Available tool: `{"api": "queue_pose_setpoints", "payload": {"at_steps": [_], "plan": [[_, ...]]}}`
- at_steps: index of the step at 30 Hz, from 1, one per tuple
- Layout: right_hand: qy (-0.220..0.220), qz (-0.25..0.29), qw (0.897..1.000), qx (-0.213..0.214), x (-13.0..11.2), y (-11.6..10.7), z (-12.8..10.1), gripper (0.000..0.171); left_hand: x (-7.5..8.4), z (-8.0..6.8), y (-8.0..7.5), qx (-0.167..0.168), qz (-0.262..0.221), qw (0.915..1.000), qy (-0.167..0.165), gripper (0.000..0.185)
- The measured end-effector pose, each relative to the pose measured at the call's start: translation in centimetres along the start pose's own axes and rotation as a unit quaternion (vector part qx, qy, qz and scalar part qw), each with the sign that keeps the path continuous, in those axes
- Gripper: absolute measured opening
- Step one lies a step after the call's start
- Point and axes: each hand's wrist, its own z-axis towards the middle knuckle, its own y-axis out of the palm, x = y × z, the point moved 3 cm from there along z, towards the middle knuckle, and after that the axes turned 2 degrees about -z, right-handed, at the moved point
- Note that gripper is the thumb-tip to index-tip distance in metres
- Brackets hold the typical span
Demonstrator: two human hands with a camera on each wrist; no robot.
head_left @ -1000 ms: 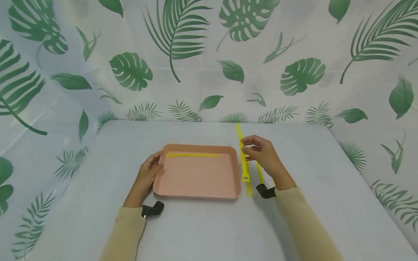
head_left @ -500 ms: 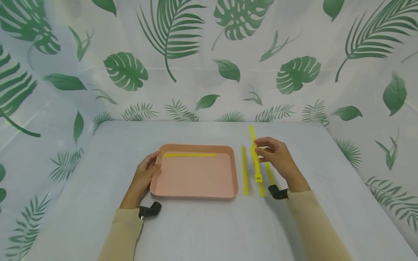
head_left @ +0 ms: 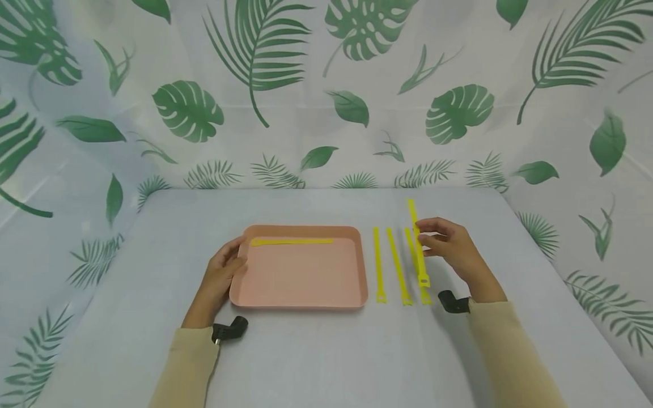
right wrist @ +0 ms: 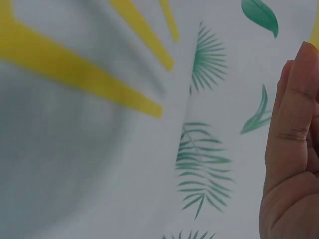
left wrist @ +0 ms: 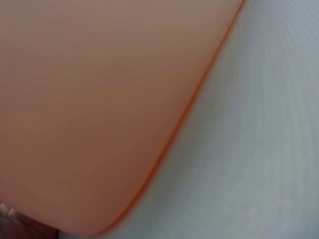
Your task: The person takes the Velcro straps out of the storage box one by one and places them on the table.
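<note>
My left hand (head_left: 218, 280) grips the left rim of a pink rectangular tray (head_left: 301, 283), thumb over the edge. That tray fills much of the left wrist view, where only a bit of the hand shows. Inside it, a yellow cable strap (head_left: 293, 242) lies along the far side. To the tray's right, my right hand (head_left: 454, 246) pinches another yellow cable strap (head_left: 420, 263), slotted head toward me, above the table. Under and left of it lie a left strap (head_left: 379, 272), a middle strap (head_left: 398, 269) and a right strap (head_left: 425, 297), the last partly hidden by the held one.
A white cloth covers the table (head_left: 306, 357). Behind it hangs a white backdrop (head_left: 306, 124) printed with green leaves. Small black wrist cameras, a left camera (head_left: 230, 328) and a right camera (head_left: 453, 302), jut from the sleeves.
My right hand has moved right, carrying the pinched strap past the straps on the table, so more of them shows. My left hand keeps its grip on the tray. The head view has turned slightly.
</note>
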Motion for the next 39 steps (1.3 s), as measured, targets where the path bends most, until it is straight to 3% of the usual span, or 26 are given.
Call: {"api": "queue_pose_setpoints", "payload": {"at_steps": [14, 26, 39], "plan": [[0.072, -0.037, 0.996, -0.023, 2.9, -2.9, -0.2, 0.046, 0.0, -0.1, 0.1, -0.002, -0.002, 1.0000, 0.001, 0.059], [0.185, -0.080, 0.978, -0.049, 5.1, -3.4, 0.3, 0.048, 0.0, -0.1, 0.0, -0.008, -0.003, 0.9999, 0.008, 0.058], [0.194, -0.133, 0.970, -0.068, 6.2, -3.1, 0.6, 0.041, -0.1, 0.0, 0.0, -0.013, -0.007, 0.9998, 0.009, 0.059]]}}
